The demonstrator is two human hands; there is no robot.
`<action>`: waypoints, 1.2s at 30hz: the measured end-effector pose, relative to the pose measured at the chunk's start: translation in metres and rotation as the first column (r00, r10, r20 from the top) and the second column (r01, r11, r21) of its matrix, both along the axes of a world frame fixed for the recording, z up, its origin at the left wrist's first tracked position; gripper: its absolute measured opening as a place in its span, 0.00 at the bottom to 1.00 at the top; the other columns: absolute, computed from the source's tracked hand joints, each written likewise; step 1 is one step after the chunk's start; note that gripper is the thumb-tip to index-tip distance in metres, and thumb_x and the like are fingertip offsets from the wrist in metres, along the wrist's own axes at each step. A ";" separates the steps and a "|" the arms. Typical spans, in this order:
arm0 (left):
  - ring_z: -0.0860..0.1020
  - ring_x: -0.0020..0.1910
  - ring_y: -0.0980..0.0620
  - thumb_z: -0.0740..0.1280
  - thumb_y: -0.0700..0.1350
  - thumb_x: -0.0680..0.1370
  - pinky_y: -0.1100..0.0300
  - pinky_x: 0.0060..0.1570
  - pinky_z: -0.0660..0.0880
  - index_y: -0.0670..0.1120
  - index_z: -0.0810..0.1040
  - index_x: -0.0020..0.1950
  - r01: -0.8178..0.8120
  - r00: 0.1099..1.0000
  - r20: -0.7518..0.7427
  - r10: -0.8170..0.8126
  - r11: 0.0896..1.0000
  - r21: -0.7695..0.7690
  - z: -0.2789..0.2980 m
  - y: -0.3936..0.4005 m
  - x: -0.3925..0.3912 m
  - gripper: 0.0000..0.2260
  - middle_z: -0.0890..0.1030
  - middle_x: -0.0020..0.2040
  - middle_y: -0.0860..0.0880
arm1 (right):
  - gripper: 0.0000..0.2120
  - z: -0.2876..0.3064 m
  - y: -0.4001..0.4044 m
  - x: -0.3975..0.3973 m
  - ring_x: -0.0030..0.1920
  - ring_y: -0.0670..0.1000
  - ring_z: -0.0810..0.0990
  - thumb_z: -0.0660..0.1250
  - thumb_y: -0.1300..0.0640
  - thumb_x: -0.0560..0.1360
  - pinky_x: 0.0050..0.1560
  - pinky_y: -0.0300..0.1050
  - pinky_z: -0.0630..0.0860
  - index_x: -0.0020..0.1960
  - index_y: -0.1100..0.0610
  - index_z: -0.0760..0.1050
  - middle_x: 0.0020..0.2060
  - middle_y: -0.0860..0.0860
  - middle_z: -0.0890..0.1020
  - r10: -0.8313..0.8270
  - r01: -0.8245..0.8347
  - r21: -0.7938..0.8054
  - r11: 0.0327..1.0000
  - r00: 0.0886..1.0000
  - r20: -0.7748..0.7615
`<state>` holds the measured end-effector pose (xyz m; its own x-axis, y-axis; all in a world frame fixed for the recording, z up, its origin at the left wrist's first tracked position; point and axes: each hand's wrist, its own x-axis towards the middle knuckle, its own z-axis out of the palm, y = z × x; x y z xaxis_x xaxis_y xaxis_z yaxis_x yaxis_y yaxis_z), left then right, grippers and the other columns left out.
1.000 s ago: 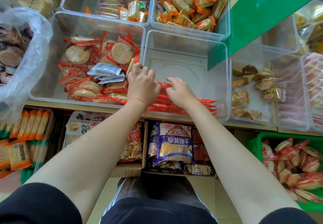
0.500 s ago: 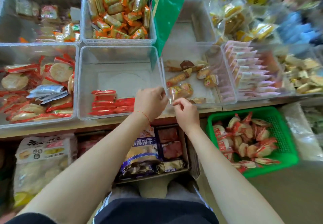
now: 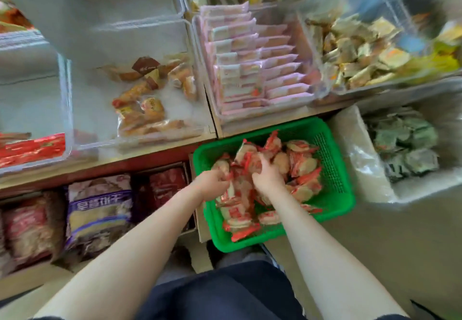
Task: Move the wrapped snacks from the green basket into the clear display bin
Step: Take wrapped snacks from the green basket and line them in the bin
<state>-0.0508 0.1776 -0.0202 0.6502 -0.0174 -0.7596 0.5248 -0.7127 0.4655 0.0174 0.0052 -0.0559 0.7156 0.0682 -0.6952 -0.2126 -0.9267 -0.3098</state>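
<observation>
Both the left hand (image 3: 212, 182) and right hand (image 3: 268, 176) grip jumbled, variously pointing wrapped snacks (image 3: 303, 163) in the green basket (image 3: 335, 194)

Just above my grip, a clear bin of pink wrapped wafer packs (image 3: 252, 69) sits on the shelf (image 3: 150, 156). Left of my grip, low down, lies a purple biscuit bag (image 3: 98, 211); to the right, a bin of green-wrapped sweets (image 3: 405, 142).
</observation>
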 end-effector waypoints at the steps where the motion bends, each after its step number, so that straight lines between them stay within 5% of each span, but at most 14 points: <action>1: 0.78 0.57 0.46 0.61 0.47 0.79 0.56 0.56 0.75 0.45 0.80 0.60 -0.033 0.999 -0.023 0.033 0.999 0.001 -0.002 -0.005 0.001 0.13 0.81 0.57 0.46 | 0.33 -0.007 -0.007 0.008 0.47 0.59 0.80 0.60 0.55 0.80 0.41 0.49 0.79 0.78 0.38 0.48 0.67 0.61 0.68 0.005 -0.005 0.014 1.000 1.000 -0.011; 4: 0.79 0.53 0.48 0.61 0.48 0.80 0.55 0.55 0.76 0.47 0.79 0.60 -0.102 0.992 -0.065 0.104 0.994 0.037 -0.005 -0.011 0.002 0.13 0.82 0.54 0.47 | 0.35 -0.021 -0.015 0.024 0.40 0.55 0.79 0.62 0.56 0.79 0.33 0.48 0.77 0.78 0.38 0.48 0.59 0.58 0.75 0.070 -0.069 0.048 0.996 0.997 -0.016; 6: 0.79 0.52 0.48 0.61 0.49 0.79 0.55 0.55 0.76 0.48 0.79 0.59 -0.139 0.986 -0.082 0.144 0.988 0.066 -0.005 -0.010 0.003 0.12 0.82 0.54 0.49 | 0.34 -0.027 -0.017 0.031 0.48 0.57 0.80 0.64 0.56 0.78 0.44 0.52 0.81 0.78 0.41 0.52 0.59 0.56 0.75 0.141 -0.142 -0.019 0.990 0.990 -0.030; 10: 0.81 0.48 0.50 0.61 0.49 0.80 0.54 0.53 0.78 0.49 0.79 0.55 -0.232 0.966 -0.100 0.240 0.969 0.087 -0.006 -0.014 0.007 0.10 0.83 0.47 0.50 | 0.26 -0.026 -0.024 0.033 0.68 0.60 0.69 0.66 0.57 0.77 0.62 0.53 0.75 0.73 0.44 0.66 0.74 0.57 0.61 0.271 -0.255 -0.207 0.945 0.961 0.052; 13: 0.82 0.41 0.51 0.62 0.47 0.80 0.56 0.46 0.79 0.43 0.79 0.56 -0.380 0.913 -0.154 0.379 0.925 0.024 -0.012 -0.023 0.015 0.11 0.84 0.45 0.48 | 0.18 -0.015 -0.034 0.037 0.62 0.58 0.71 0.69 0.48 0.75 0.53 0.49 0.74 0.62 0.52 0.74 0.64 0.55 0.71 0.317 -0.311 -0.102 0.945 0.947 0.052; 16: 0.79 0.39 0.47 0.65 0.49 0.79 0.56 0.40 0.76 0.38 0.74 0.61 -0.653 0.748 -0.229 0.622 0.752 -0.090 -0.019 -0.041 0.022 0.17 0.81 0.45 0.45 | 0.16 0.006 -0.041 0.040 0.47 0.53 0.75 0.70 0.47 0.75 0.35 0.42 0.67 0.54 0.57 0.74 0.47 0.51 0.76 0.180 -0.165 0.202 0.965 0.982 -0.060; 19: 0.82 0.47 0.45 0.69 0.58 0.76 0.55 0.41 0.76 0.44 0.67 0.62 -0.781 0.621 -0.326 0.713 0.599 -0.179 -0.021 -0.056 0.024 0.24 0.81 0.52 0.44 | 0.15 0.021 -0.043 0.035 0.48 0.48 0.77 0.71 0.46 0.75 0.42 0.40 0.71 0.54 0.55 0.74 0.47 0.47 0.78 -0.061 0.164 0.440 0.883 0.969 -0.238; 21: 0.83 0.50 0.46 0.69 0.56 0.76 0.55 0.45 0.76 0.45 0.74 0.62 -0.837 0.545 -0.416 0.728 0.443 -0.321 -0.023 -0.062 0.022 0.20 0.84 0.52 0.44 | 0.17 0.018 -0.046 0.034 0.53 0.48 0.79 0.69 0.45 0.76 0.51 0.42 0.75 0.56 0.57 0.77 0.51 0.47 0.81 -0.053 0.201 0.475 0.857 0.950 -0.307; 24: 0.82 0.47 0.49 0.69 0.48 0.78 0.59 0.41 0.78 0.43 0.79 0.60 -0.861 0.479 -0.379 0.791 0.341 -0.378 -0.021 -0.059 0.017 0.14 0.84 0.49 0.45 | 0.18 0.001 -0.048 0.043 0.58 0.52 0.78 0.67 0.48 0.77 0.60 0.48 0.75 0.63 0.57 0.78 0.59 0.52 0.81 -0.116 0.222 0.426 0.877 0.959 -0.260; 27: 0.82 0.43 0.52 0.67 0.44 0.79 0.59 0.40 0.80 0.42 0.78 0.57 -0.878 0.440 -0.350 0.827 0.315 -0.360 -0.018 -0.048 0.012 0.09 0.84 0.47 0.45 | 0.26 -0.018 -0.046 0.063 0.66 0.57 0.72 0.69 0.54 0.75 0.63 0.50 0.72 0.72 0.57 0.68 0.67 0.55 0.72 -0.208 0.193 0.254 0.948 0.978 0.034; 31: 0.83 0.46 0.48 0.68 0.43 0.79 0.48 0.55 0.80 0.40 0.76 0.58 -0.876 0.438 -0.325 0.838 0.317 -0.364 -0.019 -0.033 0.005 0.11 0.84 0.49 0.43 | 0.38 -0.039 -0.034 0.075 0.74 0.59 0.63 0.70 0.52 0.74 0.72 0.57 0.65 0.79 0.54 0.55 0.75 0.55 0.64 -0.001 -0.001 0.144 0.990 1.000 0.016; 36: 0.82 0.53 0.42 0.67 0.40 0.79 0.44 0.60 0.76 0.41 0.77 0.57 -0.874 0.448 -0.343 0.825 0.324 -0.363 -0.015 -0.031 -0.004 0.07 0.83 0.53 0.40 | 0.23 -0.040 -0.026 0.058 0.69 0.60 0.65 0.66 0.44 0.75 0.68 0.53 0.64 0.67 0.51 0.73 0.69 0.56 0.69 0.374 -0.367 -0.175 0.914 0.927 0.009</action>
<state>-0.0543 0.1470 -0.0356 0.4498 0.1794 -0.8749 0.7703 0.4180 0.4817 0.0757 -0.0208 -0.0960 0.6896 0.2196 -0.6901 0.1659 -0.9755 -0.1447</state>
